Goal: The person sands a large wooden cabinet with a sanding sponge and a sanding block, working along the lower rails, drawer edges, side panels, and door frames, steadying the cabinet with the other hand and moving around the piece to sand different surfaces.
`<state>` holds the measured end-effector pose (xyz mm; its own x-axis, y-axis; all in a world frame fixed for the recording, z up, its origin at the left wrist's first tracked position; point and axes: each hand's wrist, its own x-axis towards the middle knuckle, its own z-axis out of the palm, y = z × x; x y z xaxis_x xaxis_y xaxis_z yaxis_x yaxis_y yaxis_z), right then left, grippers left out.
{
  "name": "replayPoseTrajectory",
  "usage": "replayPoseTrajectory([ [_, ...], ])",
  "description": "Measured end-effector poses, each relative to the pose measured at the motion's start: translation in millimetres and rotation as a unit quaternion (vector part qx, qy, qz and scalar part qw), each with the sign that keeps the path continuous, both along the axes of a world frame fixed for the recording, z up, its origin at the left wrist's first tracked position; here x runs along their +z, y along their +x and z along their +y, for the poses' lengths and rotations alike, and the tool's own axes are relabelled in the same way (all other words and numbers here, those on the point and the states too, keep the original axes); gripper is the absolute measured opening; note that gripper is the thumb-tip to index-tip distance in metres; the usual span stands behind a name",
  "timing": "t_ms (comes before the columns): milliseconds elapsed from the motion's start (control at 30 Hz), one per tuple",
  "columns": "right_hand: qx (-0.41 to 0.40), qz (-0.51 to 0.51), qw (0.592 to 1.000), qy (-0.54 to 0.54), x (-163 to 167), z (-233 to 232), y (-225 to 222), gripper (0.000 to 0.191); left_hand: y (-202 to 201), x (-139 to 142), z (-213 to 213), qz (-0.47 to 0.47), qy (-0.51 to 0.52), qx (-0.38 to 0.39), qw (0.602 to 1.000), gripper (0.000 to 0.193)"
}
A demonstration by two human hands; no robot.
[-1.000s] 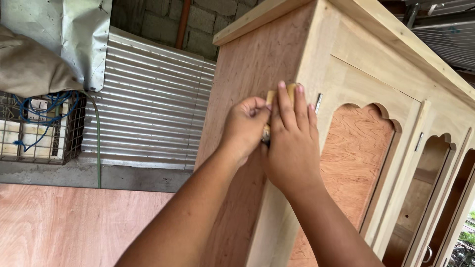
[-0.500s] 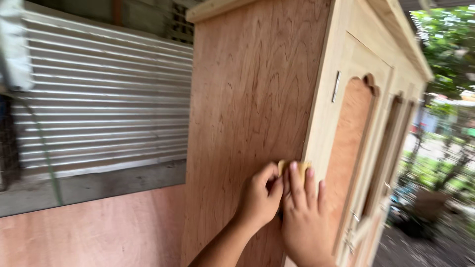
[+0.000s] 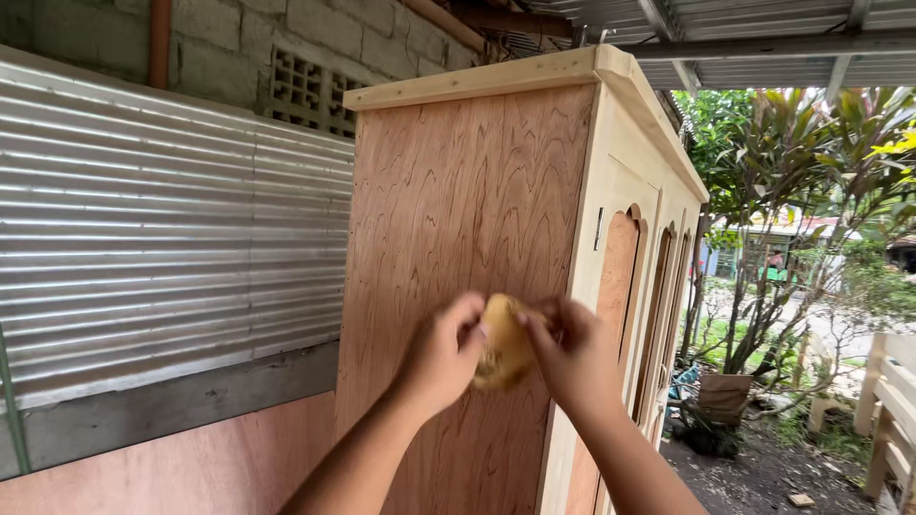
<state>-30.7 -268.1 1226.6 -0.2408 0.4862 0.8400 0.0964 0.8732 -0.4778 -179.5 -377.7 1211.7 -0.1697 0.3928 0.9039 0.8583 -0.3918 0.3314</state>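
- Head view: both hands up in front of an unfinished wooden cabinet [image 3: 477, 238], meeting around a small worn yellowish pad [image 3: 504, 351], looks like folded sandpaper or a rubbing pad; cannot tell which.
- Left hand [image 3: 441, 360] grasps the pad's left edge, fingers curled round it, thumb on top.
- Right hand [image 3: 572, 360] pinches the pad's right edge with thumb and fingertips; grip closed on it.
- Pad sits between the two hands, held off the wood, not pressed on the panel; seems bent or being refolded.
- Right behind the grip: the cabinet's plywood side panel, bare, no stain or varnish visible.
- Right of the grip: pale front frame with arched door panels [image 3: 615, 286], also raw.
- Judgement on progress: carcass built, surface work mid-way at best; no finish coat on, so smoothing and all finishing likely remain.
- Left of the grip, well apart: corrugated metal sheet [image 3: 162, 248] below a block wall.
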Motion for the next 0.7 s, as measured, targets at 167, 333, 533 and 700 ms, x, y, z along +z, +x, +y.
replayPoseTrajectory([
  [167,0.116,0.105,0.988,-0.004,30,-40,-33,0.016,10,27,-8,0.082,0.019,0.151,0.985,0.12],
  [333,0.114,0.137,0.983,-0.035,37,-43,-53,0.015,-1,33,4,0.096,-0.026,0.248,0.964,0.103],
  [533,-0.174,0.125,0.924,0.317,48,-4,-42,0.015,-59,43,53,0.161,0.14,0.169,0.962,0.085],
  [700,-0.271,0.083,0.889,0.359,66,12,-43,0.062,-79,134,83,0.206,0.319,0.263,0.887,0.057],
])
